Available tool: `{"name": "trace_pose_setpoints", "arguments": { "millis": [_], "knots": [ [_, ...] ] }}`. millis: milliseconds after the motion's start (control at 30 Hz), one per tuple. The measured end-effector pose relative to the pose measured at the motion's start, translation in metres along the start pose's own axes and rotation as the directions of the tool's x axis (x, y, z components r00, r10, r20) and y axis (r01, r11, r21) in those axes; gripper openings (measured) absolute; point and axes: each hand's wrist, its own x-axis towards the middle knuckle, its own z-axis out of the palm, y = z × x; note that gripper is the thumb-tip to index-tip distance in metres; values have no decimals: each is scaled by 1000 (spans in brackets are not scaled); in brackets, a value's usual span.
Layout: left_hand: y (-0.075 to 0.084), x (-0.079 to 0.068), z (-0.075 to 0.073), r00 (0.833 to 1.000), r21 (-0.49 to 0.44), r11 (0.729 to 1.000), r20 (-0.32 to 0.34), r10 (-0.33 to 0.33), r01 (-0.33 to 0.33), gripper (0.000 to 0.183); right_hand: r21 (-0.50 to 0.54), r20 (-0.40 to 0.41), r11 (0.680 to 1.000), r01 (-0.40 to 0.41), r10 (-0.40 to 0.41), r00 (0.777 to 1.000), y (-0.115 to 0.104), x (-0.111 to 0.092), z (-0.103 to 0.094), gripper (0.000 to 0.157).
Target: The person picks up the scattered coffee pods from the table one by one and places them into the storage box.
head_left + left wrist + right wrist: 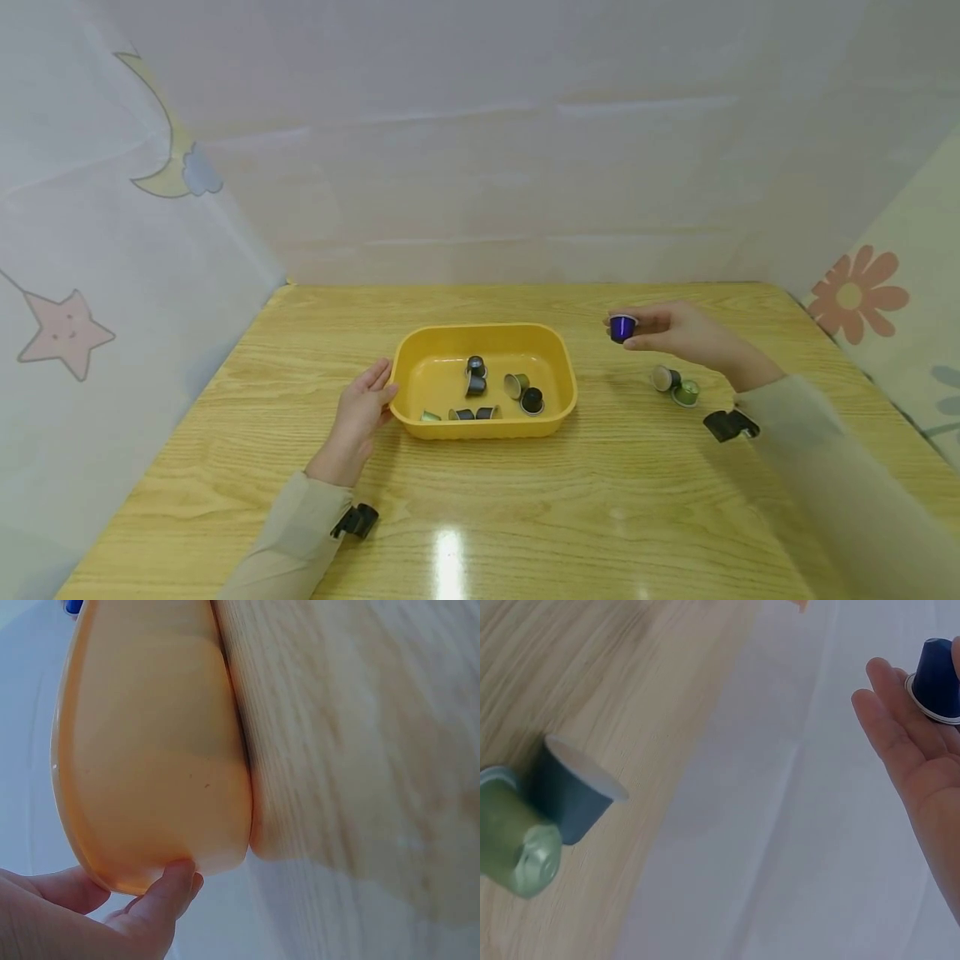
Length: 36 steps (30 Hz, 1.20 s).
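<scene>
My right hand (678, 335) pinches a shiny blue-purple coffee capsule (622, 328) above the table, right of the yellow plastic tub (480, 429). In the right wrist view, the blue capsule (936, 682) shows at the edge, between thumb and fingers. At the tub's left end, my left hand (360, 417) grips its rim and wall. The left wrist view has the fingers (161, 900) against the tub's outside (150, 750). Inside the tub lie several coffee capsules, among them a black one (532, 400), a green one (516, 384) and a dark grey one (476, 384).
On the wooden table (600, 500), below the right hand, a green capsule (686, 392) stands beside a dark capsule (666, 378) tipped on its side. Pale printed sheets (480, 183) rise behind the table and along both sides.
</scene>
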Motion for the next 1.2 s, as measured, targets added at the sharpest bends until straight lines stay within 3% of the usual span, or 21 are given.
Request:
{"name": "trace_pose_setpoints", "arguments": {
  "millis": [900,1200],
  "knots": [
    [0,0,4,1000,8,1000,2,-5,4,55,63,33,998,17,-19,999,-8,30,15,47],
    [0,-2,6,1000,11,1000,3,-6,6,55,50,79,998,-29,25,997,-7,43,22,46]
  ]
}}
